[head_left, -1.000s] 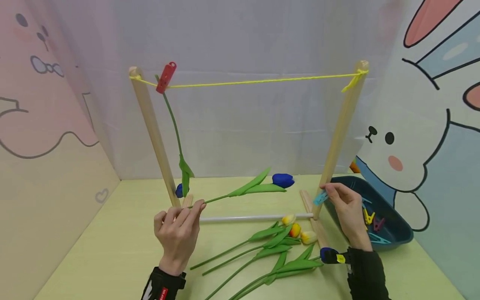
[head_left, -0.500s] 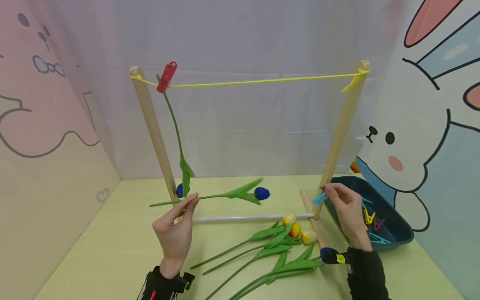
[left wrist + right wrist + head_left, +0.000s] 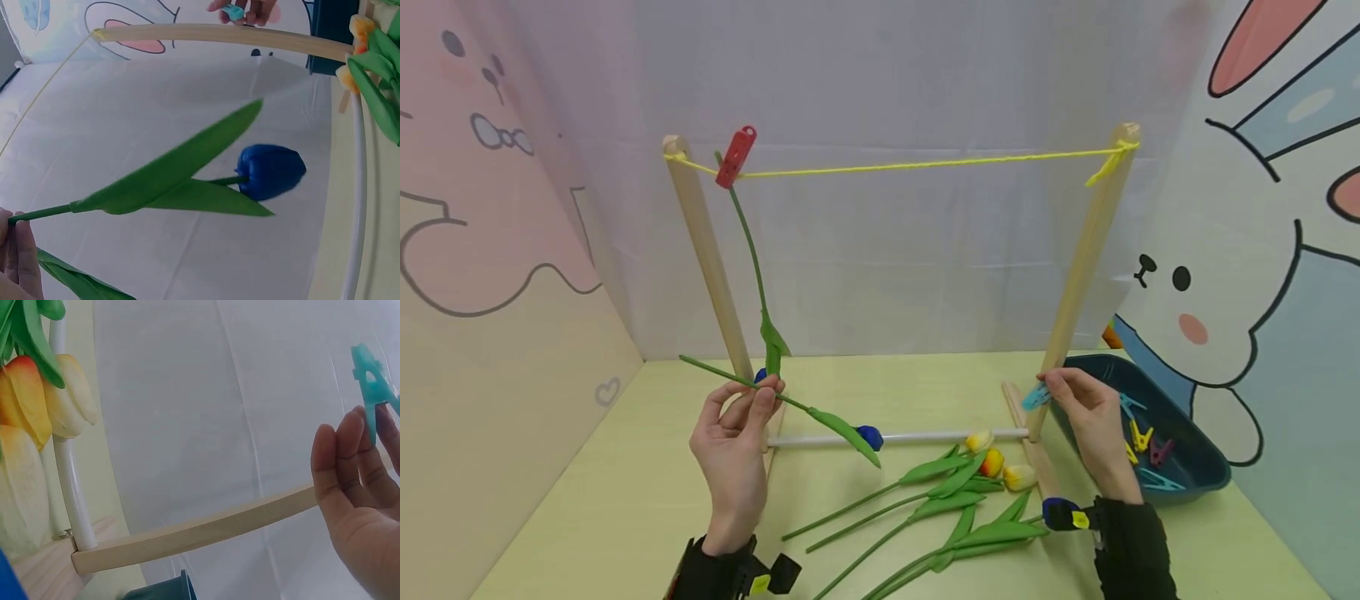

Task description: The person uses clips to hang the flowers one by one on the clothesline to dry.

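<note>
My left hand (image 3: 733,450) pinches the green stem of a blue artificial tulip (image 3: 272,172); in the head view the stem slants down to the right, its bloom lowest. A light-blue clothespin (image 3: 373,378) is pinched in my right hand (image 3: 1090,429), beside the right wooden post (image 3: 1082,279). Behind the left hand another blue tulip (image 3: 748,242) hangs head down, clipped by a red clothespin (image 3: 736,157) to the yellow string (image 3: 917,165). Part of that hanging bloom is hidden by my left fingers.
Several tulips (image 3: 955,483) with yellow, orange and white blooms lie on the table (image 3: 587,467) in front of a white rod (image 3: 910,437). At right, a dark teal basin (image 3: 1206,479) holds several clothespins (image 3: 1141,435). The left post (image 3: 706,258) stands near the left hand.
My left hand has turned over, its fingers now nearer the stem's middle. The held tulip has swung from pointing up-right to slanting down-right. The right hand stays in place with the clothespin.
</note>
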`<state>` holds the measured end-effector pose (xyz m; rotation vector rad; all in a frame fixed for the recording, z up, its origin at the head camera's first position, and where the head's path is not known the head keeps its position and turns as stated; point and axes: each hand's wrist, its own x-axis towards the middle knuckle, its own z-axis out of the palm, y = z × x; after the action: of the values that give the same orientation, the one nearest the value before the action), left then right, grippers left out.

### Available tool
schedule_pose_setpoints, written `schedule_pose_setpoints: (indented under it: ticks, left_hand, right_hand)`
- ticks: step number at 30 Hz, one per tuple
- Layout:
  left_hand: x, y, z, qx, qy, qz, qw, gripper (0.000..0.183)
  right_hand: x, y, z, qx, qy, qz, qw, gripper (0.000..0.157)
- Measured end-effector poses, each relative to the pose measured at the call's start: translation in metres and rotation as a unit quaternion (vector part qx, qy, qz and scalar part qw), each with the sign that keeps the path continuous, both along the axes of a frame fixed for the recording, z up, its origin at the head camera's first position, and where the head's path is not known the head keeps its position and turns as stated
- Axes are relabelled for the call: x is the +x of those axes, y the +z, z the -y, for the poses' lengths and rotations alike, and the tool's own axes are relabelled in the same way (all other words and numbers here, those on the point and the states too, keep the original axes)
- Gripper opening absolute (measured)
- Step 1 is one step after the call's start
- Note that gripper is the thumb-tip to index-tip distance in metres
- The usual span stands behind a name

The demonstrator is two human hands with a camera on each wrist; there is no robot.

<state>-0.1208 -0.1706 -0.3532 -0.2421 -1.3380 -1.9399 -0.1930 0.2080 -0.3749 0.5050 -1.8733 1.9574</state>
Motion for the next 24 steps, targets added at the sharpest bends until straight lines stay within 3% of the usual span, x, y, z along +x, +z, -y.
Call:
schedule_pose_setpoints:
  ticks: [5,8,10,15,17,24]
  left_hand:
    - [-0.002,0.008,0.0,0.037,-0.054,-0.035,0.9972,0.016]
    - [-0.009,0.019,0.0,0.054,-0.109,-0.037,0.9919,0.019]
    - [-0.014,0.031,-0.001,0.07,-0.15,-0.025,0.9859,0.02]
    - [-0.027,0.059,-0.003,0.126,-0.245,-0.003,0.9613,0.021]
    - [-0.031,0.068,-0.005,0.127,-0.26,0.012,0.9572,0.02]
    - [-0.04,0.086,-0.014,0.108,-0.256,0.053,0.959,0.012]
  right_hand:
    - [-0.002,-0.002,0.006,0.002,0.008,-0.013,1.0,0.016]
    - [-0.005,-0.001,0.011,0.014,0.007,-0.019,1.0,0.019]
    - [-0.006,0.003,0.014,0.02,0.011,-0.018,1.0,0.02]
    - [-0.009,0.016,0.023,0.038,0.032,-0.017,0.999,0.024]
    - [-0.01,0.021,0.026,0.043,0.038,-0.015,0.998,0.025]
    - [-0.013,0.043,0.039,0.05,0.054,0.004,0.997,0.028]
